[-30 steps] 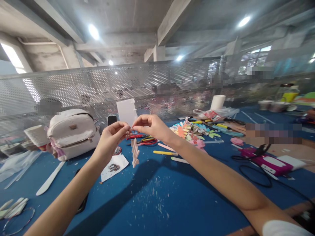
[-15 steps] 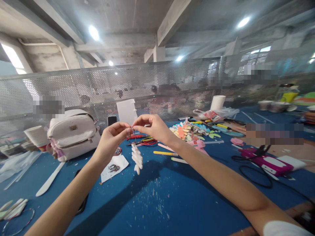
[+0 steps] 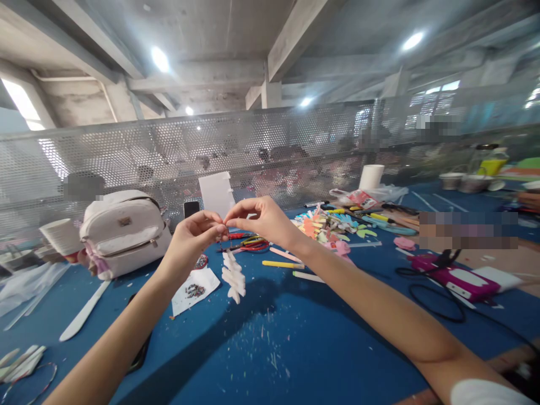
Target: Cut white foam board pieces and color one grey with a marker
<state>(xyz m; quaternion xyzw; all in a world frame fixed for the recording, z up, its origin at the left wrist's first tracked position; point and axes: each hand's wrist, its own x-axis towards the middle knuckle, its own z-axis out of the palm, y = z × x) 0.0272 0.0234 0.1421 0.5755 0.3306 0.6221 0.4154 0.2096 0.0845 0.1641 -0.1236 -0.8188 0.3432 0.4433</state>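
Note:
Over the middle of the table, my left hand (image 3: 196, 233) and my right hand (image 3: 259, 216) meet fingertip to fingertip, both pinched closed. Just below them hangs a strand of white pieces (image 3: 234, 278), stacked in a zigzag. Its thin upper end runs up to the pinched fingers, too fine to make out clearly. Behind the hands lie red- and yellow-handled pliers (image 3: 255, 243). A sheet of white paper (image 3: 179, 300) with a small heap of dark bits (image 3: 194, 291) lies to the left of the strand.
A white backpack (image 3: 126, 233) and stacked paper cups (image 3: 62, 236) stand left, near a white plastic knife (image 3: 84, 312). Colourful paper scraps (image 3: 324, 225), markers (image 3: 282, 264) and a magenta device (image 3: 455, 278) with a black cable lie right. A perforated metal screen (image 3: 236, 135) rises behind.
The strand of white pieces has turned a little and looks wider. Both hands keep their pinch, with barely any shift. The view has moved slightly.

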